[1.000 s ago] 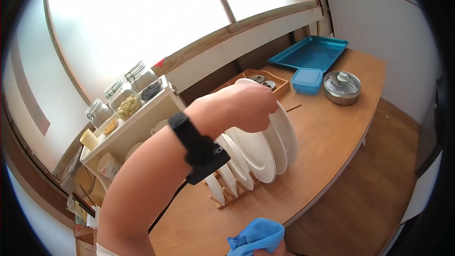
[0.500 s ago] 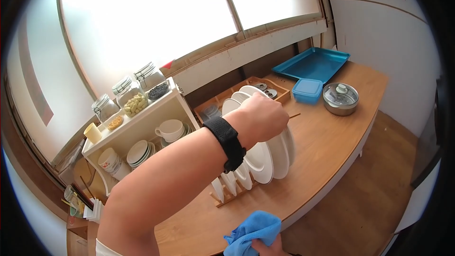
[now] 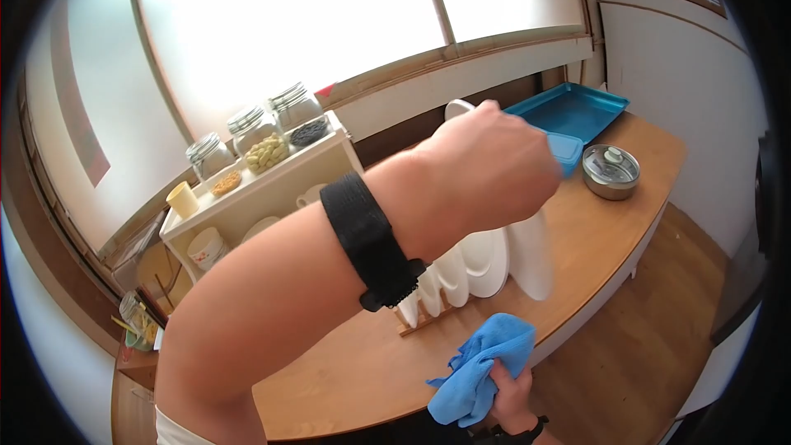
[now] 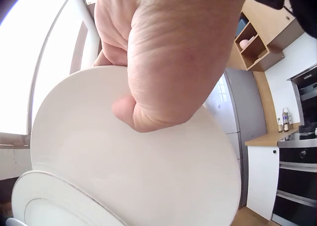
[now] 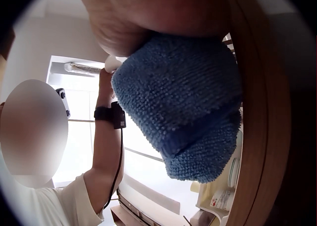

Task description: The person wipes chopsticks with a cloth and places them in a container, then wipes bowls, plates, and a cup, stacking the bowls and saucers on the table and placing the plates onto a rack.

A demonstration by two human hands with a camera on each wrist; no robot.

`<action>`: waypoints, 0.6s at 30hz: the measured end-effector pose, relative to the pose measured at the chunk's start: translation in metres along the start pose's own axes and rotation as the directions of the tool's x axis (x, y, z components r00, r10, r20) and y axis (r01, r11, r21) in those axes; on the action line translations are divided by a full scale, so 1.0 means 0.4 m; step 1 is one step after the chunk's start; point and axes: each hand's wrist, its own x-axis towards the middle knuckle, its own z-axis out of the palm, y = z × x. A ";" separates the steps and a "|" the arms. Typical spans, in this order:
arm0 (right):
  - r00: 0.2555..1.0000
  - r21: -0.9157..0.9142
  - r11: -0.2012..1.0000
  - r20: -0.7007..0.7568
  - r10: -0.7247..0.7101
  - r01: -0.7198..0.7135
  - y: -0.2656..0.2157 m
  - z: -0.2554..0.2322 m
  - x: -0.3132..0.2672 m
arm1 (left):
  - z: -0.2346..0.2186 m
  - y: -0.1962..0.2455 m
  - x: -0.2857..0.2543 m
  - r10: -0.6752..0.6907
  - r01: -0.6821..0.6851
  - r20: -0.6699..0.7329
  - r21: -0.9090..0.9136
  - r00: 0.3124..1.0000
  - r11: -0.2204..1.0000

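In the head view my left hand is above a row of white plates and grips the upper rim of the rightmost plate. From the left wrist, the thumb lies on the face of this plate, and the other fingers go behind its rim, mostly hidden. Several more plates stand on edge in a wooden dish rack, partly covered by my forearm. Low at the front, my right hand holds a bunched blue cloth, its thumb over the fabric.
Behind the rack, a white shelf unit carries glass jars and crockery. A blue tray, a blue-lidded container and a glass-lidded pot stand at the table's far end. The curved table edge runs along the right.
My left hand has risen and come closer to the head camera, still gripping a plate, which has shifted right of its neighbours. My right hand has brought the cloth up toward the rack.
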 end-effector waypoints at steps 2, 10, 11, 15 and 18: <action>0.999 -0.034 0.999 -0.012 -0.030 0.029 0.027 -0.003 -0.010 | -0.059 0.006 -0.037 -0.044 0.042 -0.065 -0.032 0.997 0.999; 0.997 0.050 0.998 -0.066 -0.043 0.046 -0.046 0.089 -0.048 | -0.154 -0.054 -0.305 0.037 -0.049 -0.508 -0.011 0.861 0.999; 0.998 0.042 0.997 0.017 -0.061 0.060 -0.061 0.101 -0.044 | -0.155 -0.059 -0.350 0.021 -0.034 -0.546 -0.015 0.837 0.999; 0.984 -0.120 0.979 0.089 -0.152 0.163 -0.048 0.131 0.010 | -0.119 -0.072 -0.533 -0.178 0.075 -0.633 -0.186 0.753 0.980; 0.897 -0.317 0.861 0.332 -0.293 0.398 -0.028 0.166 0.094 | -0.053 -0.051 -0.660 -0.366 0.130 -0.609 -0.396 0.704 0.909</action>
